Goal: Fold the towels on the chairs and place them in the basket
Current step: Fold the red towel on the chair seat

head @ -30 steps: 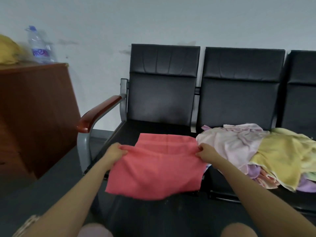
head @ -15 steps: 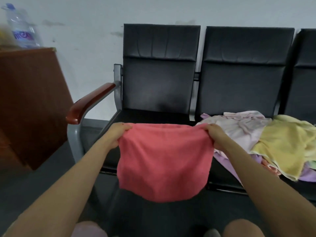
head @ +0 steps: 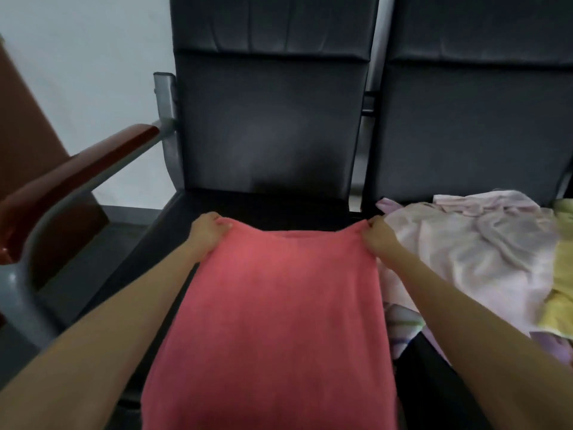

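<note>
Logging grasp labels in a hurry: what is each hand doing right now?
Left hand: closed, fingers gripping the far left corner of the red towel.
Right hand: closed, fingers gripping the far right corner of the same towel.

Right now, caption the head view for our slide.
Left hand and right hand hold a coral towel over the chair.

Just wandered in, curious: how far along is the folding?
Nothing finished shows; no basket in view. In hand: left hand and right hand grip the top corners of the coral-pink terry towel over the black padded chair. Left: the crumpled heap of pale pink and yellow towels beside it.
</note>
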`<action>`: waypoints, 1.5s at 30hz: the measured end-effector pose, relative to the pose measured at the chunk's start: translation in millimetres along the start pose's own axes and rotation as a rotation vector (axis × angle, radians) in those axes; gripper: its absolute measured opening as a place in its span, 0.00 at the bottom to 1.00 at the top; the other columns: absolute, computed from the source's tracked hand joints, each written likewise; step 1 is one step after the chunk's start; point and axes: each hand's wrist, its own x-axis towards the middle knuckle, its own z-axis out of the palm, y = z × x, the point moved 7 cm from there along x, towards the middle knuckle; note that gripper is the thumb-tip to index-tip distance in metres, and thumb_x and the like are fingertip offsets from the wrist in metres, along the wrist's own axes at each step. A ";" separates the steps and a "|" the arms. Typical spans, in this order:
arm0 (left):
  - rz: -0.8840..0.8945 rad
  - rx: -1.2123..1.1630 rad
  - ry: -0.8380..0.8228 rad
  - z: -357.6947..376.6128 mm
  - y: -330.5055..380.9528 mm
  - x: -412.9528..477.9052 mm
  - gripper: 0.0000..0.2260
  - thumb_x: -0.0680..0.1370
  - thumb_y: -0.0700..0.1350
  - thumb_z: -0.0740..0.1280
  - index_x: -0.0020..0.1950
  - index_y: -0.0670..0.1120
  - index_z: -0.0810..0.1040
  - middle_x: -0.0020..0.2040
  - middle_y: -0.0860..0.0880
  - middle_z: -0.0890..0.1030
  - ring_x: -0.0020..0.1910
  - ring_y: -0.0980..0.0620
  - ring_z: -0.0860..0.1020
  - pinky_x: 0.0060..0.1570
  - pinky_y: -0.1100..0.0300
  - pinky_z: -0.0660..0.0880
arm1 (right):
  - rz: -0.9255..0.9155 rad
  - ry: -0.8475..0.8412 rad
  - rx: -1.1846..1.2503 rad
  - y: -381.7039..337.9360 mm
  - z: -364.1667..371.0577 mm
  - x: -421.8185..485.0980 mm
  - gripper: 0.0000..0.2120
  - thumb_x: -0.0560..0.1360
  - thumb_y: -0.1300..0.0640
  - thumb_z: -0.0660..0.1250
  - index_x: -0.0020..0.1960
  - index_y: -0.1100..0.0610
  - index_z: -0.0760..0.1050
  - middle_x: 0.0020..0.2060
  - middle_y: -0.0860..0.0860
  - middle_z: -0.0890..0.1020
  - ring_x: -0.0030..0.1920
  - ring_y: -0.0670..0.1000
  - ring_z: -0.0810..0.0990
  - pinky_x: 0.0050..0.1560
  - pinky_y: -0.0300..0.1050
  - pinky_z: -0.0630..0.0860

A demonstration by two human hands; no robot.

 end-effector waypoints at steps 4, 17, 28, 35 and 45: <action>0.068 0.275 0.019 27.3 -24.3 13.5 0.09 0.76 0.44 0.68 0.54 0.41 0.79 0.57 0.41 0.76 0.59 0.41 0.72 0.60 0.53 0.66 | -0.057 -0.081 -0.123 26.4 25.3 7.6 0.13 0.75 0.60 0.65 0.57 0.65 0.72 0.52 0.61 0.78 0.53 0.59 0.76 0.46 0.41 0.66; 0.178 0.394 -0.223 19.6 -17.4 17.8 0.07 0.75 0.45 0.70 0.41 0.49 0.72 0.46 0.48 0.73 0.43 0.52 0.72 0.41 0.61 0.66 | -0.295 -0.336 -0.525 -6.6 33.7 21.4 0.08 0.75 0.59 0.66 0.53 0.61 0.74 0.50 0.55 0.75 0.48 0.52 0.73 0.43 0.41 0.66; 0.226 0.150 -0.125 -45.4 1.8 -48.5 0.10 0.71 0.40 0.74 0.36 0.45 0.74 0.34 0.51 0.74 0.34 0.55 0.71 0.32 0.65 0.63 | -0.871 -0.327 -0.670 -64.0 -4.2 -67.4 0.16 0.77 0.61 0.56 0.62 0.49 0.69 0.56 0.48 0.68 0.42 0.54 0.76 0.45 0.51 0.76; 0.247 0.142 -0.027 -117.2 37.0 -123.1 0.08 0.71 0.45 0.75 0.37 0.47 0.76 0.37 0.50 0.77 0.37 0.54 0.72 0.34 0.64 0.66 | -0.937 -0.236 -0.822 -104.7 -76.7 -147.6 0.27 0.74 0.65 0.54 0.65 0.39 0.56 0.55 0.47 0.68 0.43 0.54 0.79 0.48 0.55 0.76; 0.250 -0.253 0.058 -217.3 85.6 -215.8 0.05 0.74 0.37 0.71 0.41 0.36 0.79 0.51 0.45 0.80 0.50 0.47 0.77 0.56 0.51 0.73 | -0.970 -0.174 -0.655 -173.9 -195.3 -288.5 0.12 0.76 0.63 0.60 0.56 0.50 0.68 0.50 0.49 0.70 0.44 0.51 0.74 0.47 0.47 0.74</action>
